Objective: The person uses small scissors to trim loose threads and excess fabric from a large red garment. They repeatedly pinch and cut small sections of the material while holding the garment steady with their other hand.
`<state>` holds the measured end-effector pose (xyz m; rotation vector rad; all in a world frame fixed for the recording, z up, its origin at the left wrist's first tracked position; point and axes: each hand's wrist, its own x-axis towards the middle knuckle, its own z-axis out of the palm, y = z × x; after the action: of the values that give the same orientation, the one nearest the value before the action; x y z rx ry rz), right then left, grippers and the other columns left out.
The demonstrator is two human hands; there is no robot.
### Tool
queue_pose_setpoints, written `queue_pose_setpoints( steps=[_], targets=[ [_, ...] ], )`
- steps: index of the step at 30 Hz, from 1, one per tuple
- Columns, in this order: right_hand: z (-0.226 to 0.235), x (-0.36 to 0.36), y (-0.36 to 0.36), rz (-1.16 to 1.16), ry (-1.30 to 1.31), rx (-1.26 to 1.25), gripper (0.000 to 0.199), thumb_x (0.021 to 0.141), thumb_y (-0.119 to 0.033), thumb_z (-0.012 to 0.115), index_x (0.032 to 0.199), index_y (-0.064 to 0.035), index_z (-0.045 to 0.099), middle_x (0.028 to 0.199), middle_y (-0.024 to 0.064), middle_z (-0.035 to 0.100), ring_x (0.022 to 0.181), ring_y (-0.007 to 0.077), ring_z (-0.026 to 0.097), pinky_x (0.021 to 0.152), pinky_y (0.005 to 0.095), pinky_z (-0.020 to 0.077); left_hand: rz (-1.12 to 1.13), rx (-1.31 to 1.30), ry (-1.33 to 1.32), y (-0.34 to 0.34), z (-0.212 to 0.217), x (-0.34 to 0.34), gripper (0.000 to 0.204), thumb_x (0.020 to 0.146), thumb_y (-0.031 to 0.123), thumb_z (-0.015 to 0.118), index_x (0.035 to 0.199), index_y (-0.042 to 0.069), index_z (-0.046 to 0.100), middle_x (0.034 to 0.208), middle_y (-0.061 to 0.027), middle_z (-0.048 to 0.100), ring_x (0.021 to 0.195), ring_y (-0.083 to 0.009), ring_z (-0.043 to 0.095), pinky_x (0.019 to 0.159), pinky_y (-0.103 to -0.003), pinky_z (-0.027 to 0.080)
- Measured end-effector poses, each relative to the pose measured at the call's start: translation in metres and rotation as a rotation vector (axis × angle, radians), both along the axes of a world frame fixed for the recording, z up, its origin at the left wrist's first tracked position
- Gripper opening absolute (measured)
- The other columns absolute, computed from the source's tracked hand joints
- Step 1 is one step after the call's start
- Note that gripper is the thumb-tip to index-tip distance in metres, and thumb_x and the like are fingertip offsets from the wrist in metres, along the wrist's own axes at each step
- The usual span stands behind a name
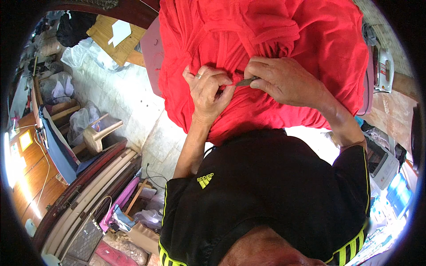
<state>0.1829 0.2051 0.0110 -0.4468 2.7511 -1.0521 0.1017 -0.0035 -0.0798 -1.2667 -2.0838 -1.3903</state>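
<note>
Though perhaps scissors, fingers pinching red cloth.

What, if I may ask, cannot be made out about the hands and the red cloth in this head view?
- Small metal tool: only a grey sliver shows; the right hand covers the rest, so its kind is unclear.
- Red cloth: cut off by the top edge; its shape stays unknown.
- The spot pinched by the left hand: hidden behind its fingers.
</note>
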Motion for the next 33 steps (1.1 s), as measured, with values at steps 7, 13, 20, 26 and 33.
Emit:
queue_pose_setpoints(
  steps=[7, 13, 20, 26, 33],
  targets=[
    [-0.013, 0.007, 0.014, -0.056, -0.095, -0.253, 0.019, 0.093, -0.019, 0.066, 0.104, -0.0051, 0.060, 0.096, 0.0108, 0.064, 0.091, 0.0295, 0.066, 0.077, 0.0374, 0.0531, 0.005, 0.005, -0.002, -0.002, -0.005, 0.000, 0.028, 0.061, 0.004, 0.081, 0.077, 0.015, 0.062, 0.080, 0.0002, 0.065, 0.077, -0.0177, 0.062, 0.112, -0.046, 0.023],
    [-0.018, 0.008, -0.005, -0.256, 0.024, -0.340, 0.038, 0.085, -0.028, 0.080, 0.111, -0.0063, 0.064, 0.092, 0.0111, 0.070, 0.085, 0.0257, 0.071, 0.075, 0.0328, 0.0557, -0.007, 0.030, 0.003, -0.001, -0.004, -0.001, 0.028, 0.061, 0.004, 0.081, 0.077, 0.015, 0.061, 0.080, -0.0001, 0.065, 0.077, -0.0179, 0.062, 0.111, -0.047, 0.025],
    [-0.037, 0.004, -0.025, -0.327, 0.136, -0.409, 0.019, 0.087, -0.018, 0.075, 0.096, -0.0034, 0.066, 0.079, 0.0092, 0.065, 0.073, 0.0159, 0.067, 0.063, 0.0335, 0.0505, -0.002, 0.030, 0.052, -0.002, -0.003, 0.000, 0.027, 0.062, 0.003, 0.080, 0.077, 0.015, 0.061, 0.081, -0.0001, 0.064, 0.076, -0.0183, 0.060, 0.111, -0.047, 0.025],
    [-0.033, 0.015, -0.014, -0.422, 0.012, -0.547, 0.010, 0.089, -0.007, 0.069, 0.096, -0.0011, 0.064, 0.074, 0.0066, 0.058, 0.066, 0.0130, 0.058, 0.061, 0.0292, 0.0459, 0.026, 0.040, 0.059, -0.004, -0.005, 0.001, 0.028, 0.062, 0.002, 0.079, 0.076, 0.015, 0.060, 0.081, -0.0002, 0.064, 0.076, -0.0190, 0.060, 0.111, -0.048, 0.027],
    [-0.032, 0.006, -0.026, -0.331, 0.173, -0.377, 0.009, 0.090, -0.007, 0.068, 0.093, -0.0007, 0.062, 0.076, 0.0097, 0.061, 0.069, 0.0231, 0.061, 0.062, 0.0363, 0.0470, 0.012, 0.043, 0.018, -0.003, -0.001, 0.002, 0.027, 0.062, 0.002, 0.080, 0.077, 0.015, 0.060, 0.082, -0.0010, 0.065, 0.077, -0.0195, 0.062, 0.110, -0.046, 0.029]
  ],
)
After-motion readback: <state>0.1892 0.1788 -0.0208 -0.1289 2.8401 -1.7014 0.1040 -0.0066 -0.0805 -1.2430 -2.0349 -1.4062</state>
